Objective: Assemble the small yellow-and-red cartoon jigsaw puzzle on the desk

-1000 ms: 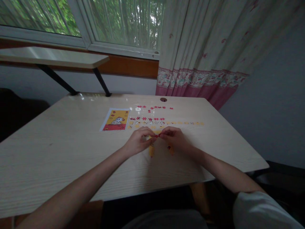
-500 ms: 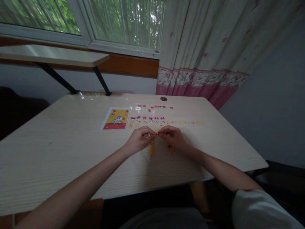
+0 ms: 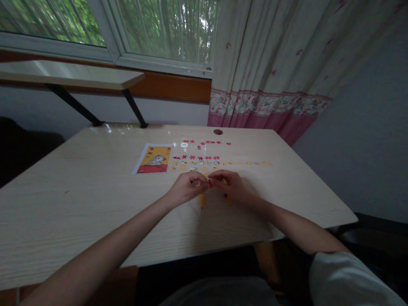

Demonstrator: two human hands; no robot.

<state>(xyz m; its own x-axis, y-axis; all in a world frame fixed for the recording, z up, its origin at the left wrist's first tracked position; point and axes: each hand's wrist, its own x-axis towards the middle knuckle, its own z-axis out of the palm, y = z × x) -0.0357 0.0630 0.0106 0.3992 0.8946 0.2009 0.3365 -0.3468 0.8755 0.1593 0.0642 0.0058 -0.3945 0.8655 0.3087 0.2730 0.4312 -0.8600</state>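
Note:
My left hand (image 3: 185,187) and my right hand (image 3: 230,185) meet fingertip to fingertip above the pale wooden table (image 3: 95,199). Both are pinched on small red puzzle pieces (image 3: 210,183) held between them. Just below the hands a partly joined yellow puzzle strip (image 3: 202,200) lies on the table. Behind the hands run rows of loose puzzle pieces (image 3: 219,162), yellow, white and red. A second scatter of red pieces (image 3: 207,142) lies farther back. A picture card (image 3: 153,159) showing a white animal on yellow and red lies to the left of the rows.
A round cable hole (image 3: 218,132) sits near the table's far edge. A raised shelf on black legs (image 3: 73,78) stands at the back left under the window. A flowered curtain with a pink hem (image 3: 270,85) hangs at the back right.
Both hands have stayed together at the same spot, drawing slightly closer and lower over the yellow strip. The pieces on the table have not moved.

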